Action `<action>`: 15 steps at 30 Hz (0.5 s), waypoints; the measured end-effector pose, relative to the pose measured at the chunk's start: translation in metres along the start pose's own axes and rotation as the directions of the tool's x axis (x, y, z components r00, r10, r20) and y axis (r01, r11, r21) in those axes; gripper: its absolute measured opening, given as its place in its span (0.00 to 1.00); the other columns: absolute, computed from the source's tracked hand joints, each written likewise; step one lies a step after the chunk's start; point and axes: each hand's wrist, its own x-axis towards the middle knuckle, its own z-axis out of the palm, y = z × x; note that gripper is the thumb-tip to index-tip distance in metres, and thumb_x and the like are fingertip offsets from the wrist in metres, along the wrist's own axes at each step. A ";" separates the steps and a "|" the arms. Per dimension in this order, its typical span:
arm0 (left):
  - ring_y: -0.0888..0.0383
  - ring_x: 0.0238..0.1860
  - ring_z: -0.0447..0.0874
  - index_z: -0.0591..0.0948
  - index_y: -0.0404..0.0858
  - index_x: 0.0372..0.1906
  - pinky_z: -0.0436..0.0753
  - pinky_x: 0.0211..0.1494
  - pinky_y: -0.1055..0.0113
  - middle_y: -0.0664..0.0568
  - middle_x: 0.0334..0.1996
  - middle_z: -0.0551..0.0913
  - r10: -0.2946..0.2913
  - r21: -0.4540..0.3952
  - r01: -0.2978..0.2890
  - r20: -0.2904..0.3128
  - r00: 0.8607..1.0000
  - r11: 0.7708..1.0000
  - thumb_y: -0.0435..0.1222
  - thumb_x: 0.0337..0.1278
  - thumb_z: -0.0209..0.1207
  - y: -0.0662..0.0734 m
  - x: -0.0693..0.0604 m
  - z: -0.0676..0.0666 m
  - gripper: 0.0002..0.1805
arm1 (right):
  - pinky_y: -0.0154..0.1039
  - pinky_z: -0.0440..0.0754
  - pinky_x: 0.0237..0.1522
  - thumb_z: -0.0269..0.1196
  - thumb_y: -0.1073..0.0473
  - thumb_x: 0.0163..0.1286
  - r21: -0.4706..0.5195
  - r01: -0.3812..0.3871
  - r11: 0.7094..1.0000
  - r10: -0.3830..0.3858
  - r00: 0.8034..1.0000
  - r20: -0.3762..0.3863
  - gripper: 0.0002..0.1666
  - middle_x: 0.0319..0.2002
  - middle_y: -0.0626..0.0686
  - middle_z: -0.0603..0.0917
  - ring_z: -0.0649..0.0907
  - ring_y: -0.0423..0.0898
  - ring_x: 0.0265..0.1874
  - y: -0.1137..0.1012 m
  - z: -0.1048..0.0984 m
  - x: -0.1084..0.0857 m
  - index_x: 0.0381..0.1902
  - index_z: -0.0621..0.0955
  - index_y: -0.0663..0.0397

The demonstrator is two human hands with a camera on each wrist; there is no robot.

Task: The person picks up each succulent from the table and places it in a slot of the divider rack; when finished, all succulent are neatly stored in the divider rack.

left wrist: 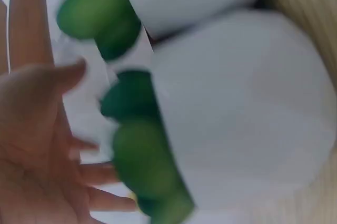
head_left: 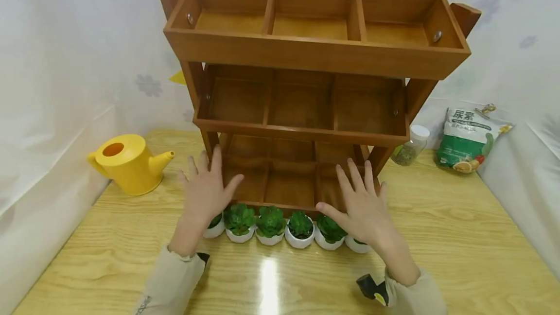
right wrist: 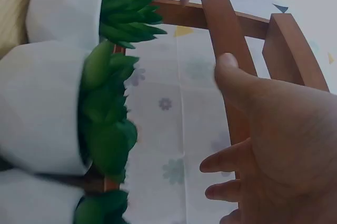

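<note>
A brown wooden tiered shelf [head_left: 317, 57] with divided trays stands on the table. Along its front is a row of small potted succulents [head_left: 270, 225] in white faceted pots. My left hand [head_left: 204, 188] is at the shelf's lower left, over the left end of the row, fingers spread and holding nothing. At the lower right, my right hand [head_left: 365, 208] is spread too, partly hiding the pots at that end. Close up in the left wrist view are white pots [left wrist: 242, 108], blurred. In the right wrist view, succulents [right wrist: 108, 118] stand beside my empty right hand.
A yellow watering can [head_left: 133, 166] stands on the table [head_left: 437, 247] to the left. To the right are a clear jar with a white lid [head_left: 411, 145] and a green-and-white bag [head_left: 468, 140] with a clip. Patterned white curtain hangs behind.
</note>
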 end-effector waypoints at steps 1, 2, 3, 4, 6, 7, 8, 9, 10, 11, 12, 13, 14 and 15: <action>0.26 0.67 0.52 0.52 0.33 0.74 0.51 0.60 0.26 0.28 0.67 0.60 -0.021 -0.027 0.021 -0.011 1.000 0.999 0.56 0.63 0.54 -0.004 0.003 -0.001 0.46 | 0.79 0.43 0.56 0.58 0.32 0.63 0.004 0.000 1.000 0.000 1.000 -0.010 0.54 0.74 0.66 0.49 0.40 0.71 0.71 0.003 -0.001 -0.002 0.75 0.55 0.58; 0.26 0.65 0.56 0.51 0.31 0.74 0.53 0.59 0.27 0.27 0.66 0.62 -0.040 -0.059 0.039 -0.018 0.999 0.998 0.54 0.63 0.55 -0.009 0.006 -0.002 0.47 | 0.79 0.45 0.56 0.60 0.33 0.63 0.010 -0.001 1.000 0.002 1.000 -0.022 0.54 0.73 0.67 0.52 0.42 0.72 0.70 0.005 -0.001 -0.003 0.74 0.56 0.59; 0.26 0.63 0.59 0.49 0.30 0.74 0.54 0.59 0.27 0.27 0.65 0.63 -0.057 -0.090 0.055 -0.015 0.998 0.994 0.53 0.63 0.56 -0.014 0.009 -0.003 0.47 | 0.79 0.46 0.56 0.62 0.35 0.62 0.020 -0.002 1.000 0.003 0.999 -0.040 0.53 0.72 0.67 0.54 0.45 0.74 0.70 0.008 -0.001 -0.005 0.74 0.57 0.59; 0.27 0.63 0.60 0.48 0.29 0.74 0.54 0.59 0.28 0.27 0.65 0.63 -0.069 -0.127 0.068 -0.001 0.998 0.990 0.51 0.63 0.56 -0.019 0.012 -0.005 0.47 | 0.78 0.49 0.56 0.64 0.37 0.61 0.025 -0.003 1.000 0.004 0.998 -0.064 0.53 0.71 0.68 0.57 0.48 0.74 0.69 0.011 -0.001 -0.006 0.73 0.58 0.60; 0.27 0.63 0.61 0.45 0.29 0.74 0.56 0.61 0.30 0.26 0.66 0.60 -0.071 -0.192 0.076 0.030 0.997 0.978 0.50 0.65 0.55 -0.029 0.017 -0.007 0.47 | 0.74 0.55 0.57 0.67 0.41 0.60 0.044 0.009 0.999 -0.003 0.991 -0.137 0.51 0.67 0.70 0.63 0.57 0.74 0.66 0.017 -0.001 -0.009 0.71 0.61 0.63; 0.27 0.64 0.60 0.44 0.28 0.74 0.57 0.61 0.31 0.25 0.67 0.58 -0.072 -0.227 0.080 0.042 0.996 0.971 0.50 0.65 0.55 -0.033 0.019 -0.008 0.48 | 0.72 0.59 0.57 0.69 0.44 0.59 0.059 0.012 0.998 -0.002 0.984 -0.177 0.50 0.65 0.70 0.66 0.62 0.73 0.64 0.019 -0.001 -0.011 0.70 0.63 0.65; 0.28 0.64 0.59 0.44 0.28 0.74 0.58 0.62 0.32 0.25 0.67 0.57 -0.076 -0.264 0.085 0.044 0.996 0.961 0.49 0.65 0.55 -0.037 0.020 -0.009 0.47 | 0.69 0.63 0.57 0.69 0.45 0.59 0.080 0.014 0.997 0.003 0.978 -0.209 0.48 0.63 0.71 0.68 0.65 0.71 0.62 0.022 0.000 -0.013 0.68 0.64 0.66; 0.28 0.64 0.59 0.45 0.27 0.74 0.60 0.61 0.32 0.25 0.68 0.57 -0.083 -0.299 0.091 0.040 0.996 0.950 0.49 0.65 0.56 -0.040 0.022 -0.011 0.47 | 0.67 0.66 0.55 0.70 0.47 0.59 0.104 0.015 0.994 0.010 0.971 -0.238 0.46 0.61 0.71 0.70 0.68 0.70 0.60 0.026 0.000 -0.016 0.67 0.66 0.67; 0.28 0.63 0.61 0.47 0.26 0.73 0.63 0.60 0.34 0.25 0.67 0.58 -0.087 -0.330 0.090 0.022 0.996 0.940 0.48 0.65 0.56 -0.044 0.024 -0.013 0.46 | 0.65 0.69 0.54 0.70 0.49 0.59 0.131 0.019 0.991 0.017 0.964 -0.265 0.44 0.59 0.71 0.72 0.71 0.69 0.57 0.029 0.000 -0.018 0.66 0.67 0.68; 0.28 0.61 0.64 0.50 0.26 0.73 0.67 0.58 0.35 0.25 0.66 0.60 -0.092 -0.358 0.086 0.000 0.996 0.930 0.48 0.64 0.57 -0.046 0.027 -0.014 0.45 | 0.64 0.71 0.53 0.70 0.51 0.60 0.160 0.020 0.987 0.028 0.957 -0.288 0.42 0.58 0.71 0.73 0.73 0.68 0.56 0.032 0.000 -0.019 0.64 0.68 0.69; 0.27 0.59 0.66 0.52 0.25 0.72 0.69 0.57 0.36 0.24 0.65 0.62 -0.096 -0.382 0.080 -0.022 0.995 0.921 0.47 0.64 0.57 -0.049 0.030 -0.016 0.44 | 0.64 0.72 0.52 0.69 0.52 0.60 0.186 0.016 0.982 0.042 0.951 -0.305 0.40 0.57 0.70 0.74 0.74 0.67 0.55 0.036 0.000 -0.021 0.63 0.69 0.69; 0.28 0.57 0.69 0.54 0.26 0.71 0.71 0.55 0.37 0.24 0.63 0.64 -0.100 -0.406 0.074 -0.043 0.994 0.911 0.46 0.64 0.58 -0.051 0.032 -0.018 0.42 | 0.64 0.73 0.51 0.69 0.54 0.61 0.207 0.014 0.978 0.055 0.944 -0.325 0.38 0.56 0.70 0.75 0.74 0.67 0.54 0.039 0.000 -0.023 0.62 0.70 0.69; 0.28 0.55 0.72 0.56 0.26 0.71 0.73 0.53 0.38 0.25 0.62 0.65 -0.097 -0.427 0.061 -0.061 0.993 0.902 0.45 0.64 0.58 -0.053 0.035 -0.019 0.40 | 0.64 0.73 0.51 0.69 0.55 0.61 0.221 0.014 0.975 0.064 0.937 -0.344 0.36 0.55 0.69 0.76 0.75 0.67 0.54 0.043 -0.001 -0.024 0.61 0.71 0.69; 0.28 0.53 0.74 0.57 0.27 0.71 0.75 0.51 0.39 0.25 0.61 0.67 -0.086 -0.450 0.042 -0.078 0.993 0.892 0.44 0.64 0.58 -0.054 0.039 -0.020 0.39 | 0.63 0.73 0.50 0.70 0.57 0.60 0.225 0.017 0.974 0.070 0.926 -0.370 0.34 0.54 0.69 0.77 0.76 0.67 0.53 0.047 -0.001 -0.026 0.60 0.73 0.69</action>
